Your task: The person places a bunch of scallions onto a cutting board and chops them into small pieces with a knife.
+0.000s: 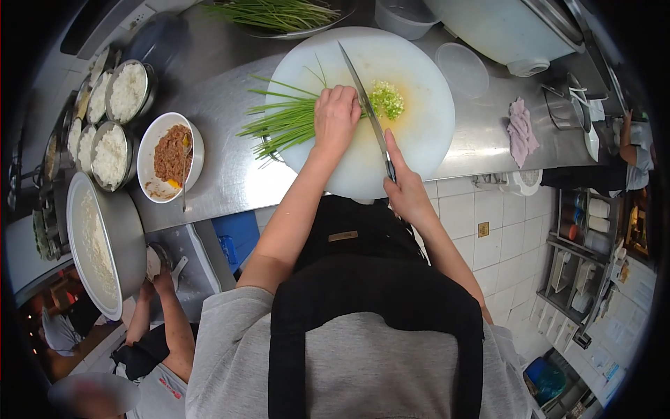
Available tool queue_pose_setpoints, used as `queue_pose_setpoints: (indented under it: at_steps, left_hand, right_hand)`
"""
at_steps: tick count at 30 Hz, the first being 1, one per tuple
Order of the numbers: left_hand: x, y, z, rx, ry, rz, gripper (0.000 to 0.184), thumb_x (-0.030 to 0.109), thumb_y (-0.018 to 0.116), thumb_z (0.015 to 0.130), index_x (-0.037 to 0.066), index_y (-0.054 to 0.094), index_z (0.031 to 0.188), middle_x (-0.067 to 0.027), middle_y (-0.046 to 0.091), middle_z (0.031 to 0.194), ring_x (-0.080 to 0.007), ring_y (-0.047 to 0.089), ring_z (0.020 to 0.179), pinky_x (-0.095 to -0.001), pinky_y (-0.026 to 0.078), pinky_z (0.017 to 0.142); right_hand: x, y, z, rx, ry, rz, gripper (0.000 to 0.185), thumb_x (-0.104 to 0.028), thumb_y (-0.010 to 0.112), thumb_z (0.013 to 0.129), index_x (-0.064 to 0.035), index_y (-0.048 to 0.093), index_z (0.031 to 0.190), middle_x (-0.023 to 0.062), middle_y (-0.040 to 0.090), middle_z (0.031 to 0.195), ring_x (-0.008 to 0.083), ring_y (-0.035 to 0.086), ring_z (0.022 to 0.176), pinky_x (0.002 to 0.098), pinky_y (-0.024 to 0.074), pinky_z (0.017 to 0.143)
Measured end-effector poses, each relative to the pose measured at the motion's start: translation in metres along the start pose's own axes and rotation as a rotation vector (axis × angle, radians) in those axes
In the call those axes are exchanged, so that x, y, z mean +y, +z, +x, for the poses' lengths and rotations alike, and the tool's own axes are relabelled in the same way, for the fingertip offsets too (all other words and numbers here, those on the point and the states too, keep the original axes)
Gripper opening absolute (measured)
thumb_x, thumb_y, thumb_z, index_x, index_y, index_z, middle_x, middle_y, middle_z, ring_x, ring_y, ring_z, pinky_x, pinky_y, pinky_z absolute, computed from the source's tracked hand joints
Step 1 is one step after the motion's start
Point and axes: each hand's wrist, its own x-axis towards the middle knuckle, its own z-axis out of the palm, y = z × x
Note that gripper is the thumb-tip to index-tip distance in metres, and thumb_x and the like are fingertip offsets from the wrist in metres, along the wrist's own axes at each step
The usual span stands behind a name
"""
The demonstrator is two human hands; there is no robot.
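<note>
On a round white cutting board [426, 140], my left hand [337, 117] presses down on a bunch of long green chives [289, 120], fingers curled over their cut end. The green stalks fan out leftward past the board's edge. My right hand [405, 183] is wrapped round the dark handle of a kitchen knife [368, 105]. Its long blade points away from me and lies just right of my left fingertips. Against the blade's right side sits a small pile of chopped chives [387, 100].
Left are a white bowl of brown minced food [172, 155], metal bowls of rice [112, 157] and a large metal pot [105, 244]. A co-worker's hands [162, 281] work beyond. More chives [279, 14] lie at the back; a clear lid [462, 70] and pink cloth [522, 131] lie right.
</note>
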Motion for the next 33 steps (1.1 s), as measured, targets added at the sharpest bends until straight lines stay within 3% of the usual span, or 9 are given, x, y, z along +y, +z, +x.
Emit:
queue_pose_setpoints:
  at_steps: [2,5,11,14,16,20,23,25,33]
  left_hand:
    - [0.0,0.002,0.0,0.005,0.003,0.007,0.01,0.008,0.065,0.08,0.007,0.059,0.088,-0.0082,0.06,0.088,-0.0304,0.055,0.087,-0.0425,0.044,0.077]
    - [0.007,0.008,0.003,0.012,0.013,0.011,0.009,0.008,0.065,0.081,0.007,0.059,0.088,-0.0088,0.059,0.088,-0.0309,0.055,0.086,-0.0427,0.044,0.077]
    - [0.018,0.021,0.021,0.004,0.0,-0.08,0.006,0.009,0.062,0.087,0.003,0.061,0.088,-0.0128,0.062,0.087,-0.0345,0.055,0.083,-0.0447,0.044,0.076]
    - [0.015,0.005,0.026,-0.078,0.009,-0.056,0.009,0.011,0.06,0.089,0.002,0.062,0.088,-0.0142,0.063,0.088,-0.0356,0.056,0.084,-0.0452,0.044,0.078]
    - [0.013,-0.002,0.025,-0.118,0.022,-0.005,0.011,0.012,0.06,0.089,0.002,0.063,0.087,-0.015,0.063,0.088,-0.0361,0.056,0.085,-0.0454,0.045,0.079]
    - [0.007,0.003,0.016,-0.06,0.003,-0.08,0.009,0.012,0.063,0.086,0.004,0.064,0.087,-0.0125,0.063,0.086,-0.0338,0.056,0.085,-0.0439,0.045,0.078]
    - [0.007,0.007,0.011,-0.025,-0.022,-0.087,0.007,0.012,0.066,0.083,0.006,0.065,0.088,-0.0092,0.062,0.085,-0.031,0.057,0.085,-0.0424,0.044,0.079]
    - [0.008,0.007,0.01,-0.026,-0.035,-0.07,0.007,0.011,0.068,0.082,0.008,0.065,0.088,-0.0072,0.062,0.084,-0.0293,0.057,0.085,-0.0417,0.044,0.08]
    - [0.008,0.007,0.01,-0.035,-0.009,-0.034,0.009,0.013,0.067,0.081,0.011,0.066,0.09,-0.0047,0.061,0.087,-0.0269,0.057,0.087,-0.0393,0.044,0.078]
  right_hand:
    - [0.018,-0.001,-0.002,0.014,0.002,0.021,0.088,0.008,0.043,0.082,-0.0257,0.014,0.158,0.0282,0.051,0.138,0.0259,0.063,0.075,0.0325,0.0523,0.074]
    - [0.032,-0.007,0.001,0.242,-0.369,-0.127,0.086,0.007,0.042,0.082,-0.0276,0.017,0.157,0.0241,0.066,0.108,0.0168,0.053,0.05,0.0308,0.0496,0.051]
    - [0.009,-0.034,0.001,0.041,-0.002,0.07,0.086,0.005,0.039,0.08,-0.0283,0.019,0.157,0.0007,0.048,0.056,0.0116,0.046,0.041,0.0284,0.0444,0.042]
    - [0.003,-0.037,-0.003,0.003,0.042,0.09,0.086,0.004,0.04,0.08,-0.0282,0.019,0.157,0.0039,0.051,0.058,0.0125,0.045,0.041,0.03,0.0441,0.042]
    - [0.001,-0.037,-0.003,-0.054,0.061,0.006,0.086,0.002,0.044,0.081,-0.025,0.015,0.157,0.0289,0.065,0.095,0.0375,0.062,0.076,0.0365,0.0489,0.08]
    - [0.019,-0.03,0.002,0.0,-0.122,-0.02,0.085,0.003,0.044,0.081,-0.0224,0.015,0.157,0.0326,0.063,0.107,0.0447,0.063,0.094,0.0361,0.0468,0.086]
    - [0.007,-0.036,-0.004,-0.052,0.028,-0.004,0.085,0.005,0.042,0.081,-0.024,0.017,0.157,0.0234,0.066,0.1,0.0219,0.06,0.065,0.0323,0.0515,0.07]
    - [0.007,-0.037,-0.011,0.008,-0.187,-0.055,0.087,0.009,0.044,0.081,-0.0198,0.014,0.157,0.0343,0.055,0.127,0.0489,0.056,0.113,0.0387,0.044,0.096]
    - [0.008,-0.032,-0.021,-0.019,-0.175,-0.112,0.087,0.01,0.045,0.081,-0.0184,0.013,0.157,0.0341,0.056,0.124,0.0496,0.057,0.11,0.044,0.044,0.095]
